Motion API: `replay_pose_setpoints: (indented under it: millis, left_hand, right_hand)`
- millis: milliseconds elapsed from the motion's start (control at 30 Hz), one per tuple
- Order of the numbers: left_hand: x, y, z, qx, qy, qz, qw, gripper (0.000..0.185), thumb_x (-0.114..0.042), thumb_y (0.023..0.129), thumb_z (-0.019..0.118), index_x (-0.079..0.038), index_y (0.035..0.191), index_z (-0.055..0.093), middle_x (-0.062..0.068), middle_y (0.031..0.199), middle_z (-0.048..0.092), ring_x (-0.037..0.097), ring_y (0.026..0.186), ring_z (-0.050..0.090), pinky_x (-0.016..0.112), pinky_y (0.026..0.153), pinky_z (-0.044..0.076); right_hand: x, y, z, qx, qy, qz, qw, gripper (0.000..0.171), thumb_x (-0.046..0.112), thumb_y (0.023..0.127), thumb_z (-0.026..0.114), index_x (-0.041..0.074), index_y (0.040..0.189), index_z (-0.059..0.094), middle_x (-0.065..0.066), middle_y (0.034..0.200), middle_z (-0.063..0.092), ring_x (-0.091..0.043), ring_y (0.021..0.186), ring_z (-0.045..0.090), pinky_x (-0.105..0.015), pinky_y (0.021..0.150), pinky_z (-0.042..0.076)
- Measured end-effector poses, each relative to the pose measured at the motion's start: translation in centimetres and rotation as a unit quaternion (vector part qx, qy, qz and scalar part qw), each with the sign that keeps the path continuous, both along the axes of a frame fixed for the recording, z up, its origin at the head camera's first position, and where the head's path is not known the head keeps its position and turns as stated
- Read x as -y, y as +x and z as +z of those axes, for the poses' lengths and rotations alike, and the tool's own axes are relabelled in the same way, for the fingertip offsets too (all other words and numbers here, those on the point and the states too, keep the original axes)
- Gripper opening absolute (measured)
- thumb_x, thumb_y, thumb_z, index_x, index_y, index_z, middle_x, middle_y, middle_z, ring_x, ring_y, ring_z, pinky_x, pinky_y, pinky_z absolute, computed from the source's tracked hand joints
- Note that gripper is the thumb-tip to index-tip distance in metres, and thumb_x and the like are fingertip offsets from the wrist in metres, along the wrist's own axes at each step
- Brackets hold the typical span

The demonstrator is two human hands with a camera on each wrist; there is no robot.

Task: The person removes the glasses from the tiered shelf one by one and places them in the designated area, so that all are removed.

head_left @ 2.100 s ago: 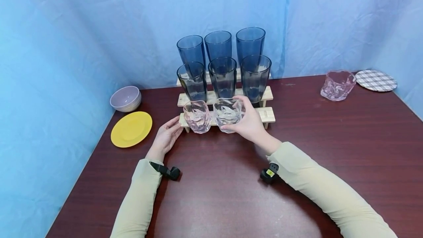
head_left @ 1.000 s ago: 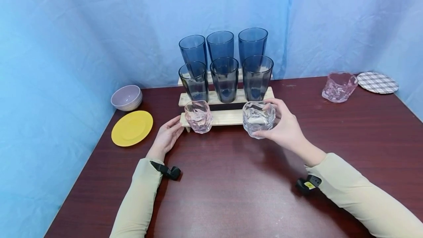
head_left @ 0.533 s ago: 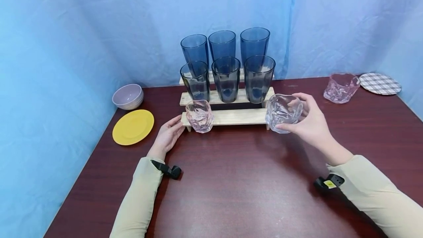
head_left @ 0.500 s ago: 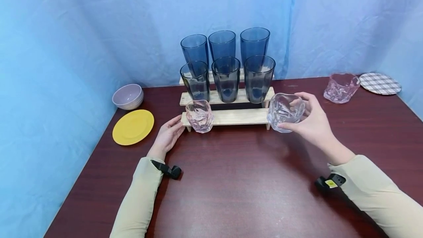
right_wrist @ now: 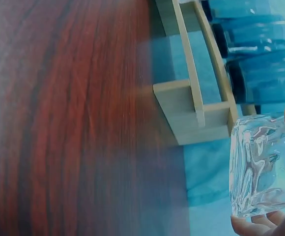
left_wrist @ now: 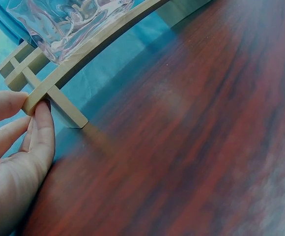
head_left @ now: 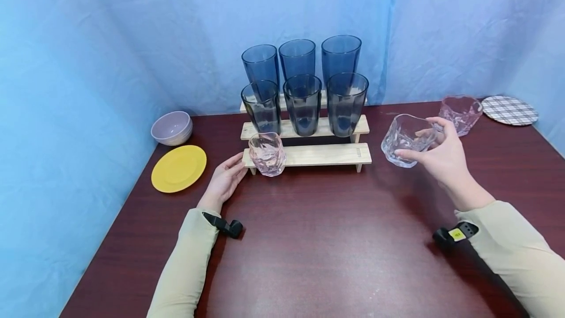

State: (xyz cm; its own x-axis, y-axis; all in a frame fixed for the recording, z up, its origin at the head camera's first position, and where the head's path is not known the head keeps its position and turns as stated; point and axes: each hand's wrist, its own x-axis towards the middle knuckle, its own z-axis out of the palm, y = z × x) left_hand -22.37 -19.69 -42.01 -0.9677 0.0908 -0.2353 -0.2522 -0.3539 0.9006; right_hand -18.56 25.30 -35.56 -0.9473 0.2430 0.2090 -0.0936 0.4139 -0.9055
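Observation:
A clear, wavy-sided glass is held up above the table by my right hand, thumb on the near side and fingers round the far side. The right wrist view shows the same glass, off to the right of the rack. My left hand pinches the left end of the lowest step of a three-step wooden rack; in the left wrist view, thumb and fingers meet on the step's corner. On that step's left end stands a pink wavy glass.
Several tall blue-grey glasses stand on the two upper steps. A second pink glass, partly behind my right hand, stands near a checked round mat. At left are a lilac bowl and a yellow plate.
My right hand has lifted the clear glass off the lowest step and carried it rightward, past the rack's right end, now tilted. My left hand stays at the rack's left end.

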Motion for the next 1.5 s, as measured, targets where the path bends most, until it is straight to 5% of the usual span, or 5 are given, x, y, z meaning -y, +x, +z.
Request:
replay_pose_setpoints:
  millis: [200, 400, 700, 1167, 1500]
  left_hand:
    - [-0.1, 0.0, 0.1, 0.007, 0.007, 0.007, 0.9999, 0.051, 0.003, 0.099, 0.038, 0.0, 0.148, 0.025, 0.017, 0.151, 0.028, 0.001, 0.093, 0.059, 0.013, 0.081, 0.048]
    - [-0.1, -0.1, 0.0, 0.01, 0.007, 0.009, 0.9999, 0.051, 0.003, 0.099, 0.038, 0.0, 0.148, 0.026, 0.017, 0.151, 0.028, 0.001, 0.092, 0.059, 0.013, 0.081, 0.048]
    - [0.0, -0.2, 0.0, 0.004, 0.004, 0.004, 1.0, 0.051, 0.002, 0.099, 0.038, 0.001, 0.148, 0.025, 0.018, 0.151, 0.028, 0.0, 0.093, 0.059, 0.013, 0.081, 0.048]
    - [0.0, 0.0, -0.1, -0.001, 0.005, 0.001, 1.0, 0.051, 0.002, 0.099, 0.037, 0.001, 0.148, 0.024, 0.018, 0.151, 0.027, 0.0, 0.093, 0.059, 0.013, 0.081, 0.048]
    - [0.0, 0.0, -0.2, -0.002, -0.004, 0.001, 1.0, 0.051, 0.002, 0.099, 0.039, 0.001, 0.148, 0.025, 0.018, 0.15, 0.029, 0.0, 0.093, 0.059, 0.013, 0.082, 0.048]
  right_hand:
    - [-1.4, -1.4, -0.7, 0.042, -0.041, -0.032, 0.998, 0.081, 0.017, 0.068, 0.086, 0.026, 0.131, 0.036, 0.018, 0.09, 0.055, 0.003, 0.079, 0.053, -0.01, 0.06, 0.046]
    - [-2.0, -2.3, -0.8, 0.073, -0.001, -0.056, 0.996, 0.089, 0.025, 0.068, 0.086, 0.018, 0.138, 0.031, 0.015, 0.094, 0.049, 0.002, 0.081, 0.048, -0.009, 0.064, 0.043]
    - [-2.5, -4.3, -1.0, 0.14, -0.005, -0.073, 0.987, 0.106, 0.033, 0.07, 0.083, 0.011, 0.149, 0.015, -0.017, 0.153, 0.019, -0.029, 0.136, 0.022, -0.044, 0.111, 0.031]
    - [-2.5, -6.7, -2.2, 0.105, 0.063, -0.086, 0.989, 0.102, 0.021, 0.068, 0.085, 0.007, 0.146, 0.021, -0.02, 0.147, 0.032, -0.035, 0.132, 0.031, -0.047, 0.11, 0.029]
    - [-3.8, -7.0, -2.5, 0.135, 0.042, -0.071, 0.987, 0.11, 0.034, 0.07, 0.083, 0.008, 0.149, 0.012, -0.02, 0.155, 0.015, -0.036, 0.139, 0.019, -0.048, 0.113, 0.025]
